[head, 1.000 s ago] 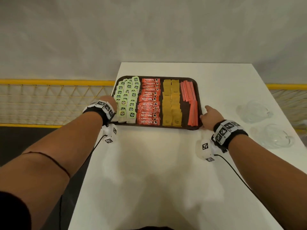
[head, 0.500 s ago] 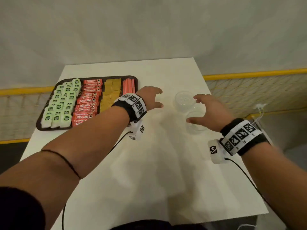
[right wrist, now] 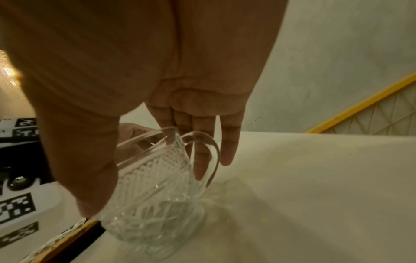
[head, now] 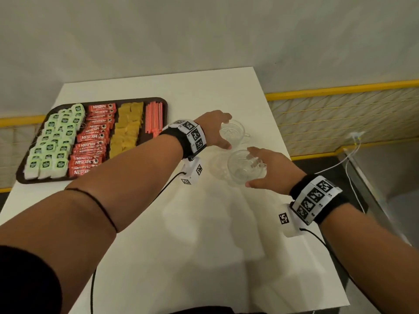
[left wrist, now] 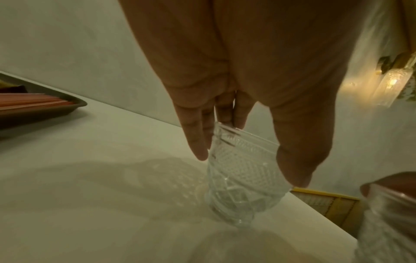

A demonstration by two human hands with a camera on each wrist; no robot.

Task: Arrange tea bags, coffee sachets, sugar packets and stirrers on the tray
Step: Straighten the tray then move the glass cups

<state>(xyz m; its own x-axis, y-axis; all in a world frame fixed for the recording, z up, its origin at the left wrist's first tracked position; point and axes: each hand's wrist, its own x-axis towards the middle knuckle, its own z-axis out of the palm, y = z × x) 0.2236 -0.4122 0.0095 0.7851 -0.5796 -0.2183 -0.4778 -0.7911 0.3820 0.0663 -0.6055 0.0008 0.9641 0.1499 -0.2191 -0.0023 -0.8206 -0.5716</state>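
Since half a second ago both hands have closed in on the two glass cups near the table's right edge. The left hand point(head: 214, 130), which then hovered short of them, now has its thumb and fingers spread round the rim of the far cup point(head: 233, 133); the left wrist view shows that cup's foot on the table point(head: 204, 234). The right hand point(head: 269, 171) grips the near cup point(head: 242, 167), thumb on one side, fingers on the other by the handle; the right wrist view shows this cup tilted, whether it is clear of the table I cannot tell.

The tray point(head: 164, 105) lies at the table's far left corner, as before, with four columns on it: green tea bags point(head: 56, 141) at its left edge, too many and overlapping to count; red coffee sachets point(head: 93, 141), about ten; yellow sugar packets point(head: 128, 130); and a bundle of red stirrers point(head: 154, 120) along its right edge, not countable.
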